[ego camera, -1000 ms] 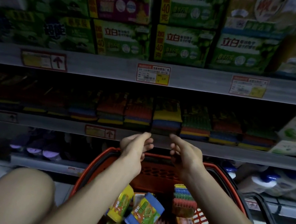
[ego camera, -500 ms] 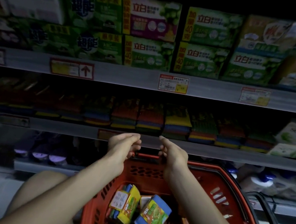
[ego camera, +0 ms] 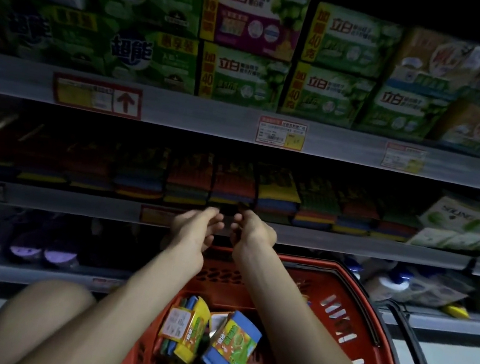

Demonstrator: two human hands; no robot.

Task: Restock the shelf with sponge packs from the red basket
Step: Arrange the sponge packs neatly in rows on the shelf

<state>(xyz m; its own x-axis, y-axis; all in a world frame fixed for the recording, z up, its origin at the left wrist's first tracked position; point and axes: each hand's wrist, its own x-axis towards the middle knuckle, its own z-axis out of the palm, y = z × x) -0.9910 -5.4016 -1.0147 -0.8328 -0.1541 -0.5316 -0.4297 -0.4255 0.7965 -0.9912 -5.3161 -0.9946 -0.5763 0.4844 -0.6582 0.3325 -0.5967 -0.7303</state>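
The red basket (ego camera: 337, 294) stands below me, with several sponge packs (ego camera: 230, 342) lying loose in it, yellow and blue ones on top. A row of stacked sponge packs (ego camera: 233, 185) fills the dim middle shelf (ego camera: 348, 244). My left hand (ego camera: 193, 228) and my right hand (ego camera: 251, 231) are raised close together at that shelf's front edge, just under the stacks. Their fingers are loosely curled and face each other. Neither plainly holds anything. The narrow gap between them is dark and I cannot make out what is in it.
Green and purple detergent boxes (ego camera: 247, 47) fill the top shelf above price labels (ego camera: 281, 133). White and green packets (ego camera: 461, 223) lie at the right of the middle shelf. Bottles (ego camera: 389, 281) and purple items (ego camera: 30, 249) occupy the bottom shelf. My knee (ego camera: 44, 317) is at the lower left.
Both hands have risen and reached forward from above the basket to the middle shelf's edge, and have drawn closer together. The view has shifted right and nearer the shelf.
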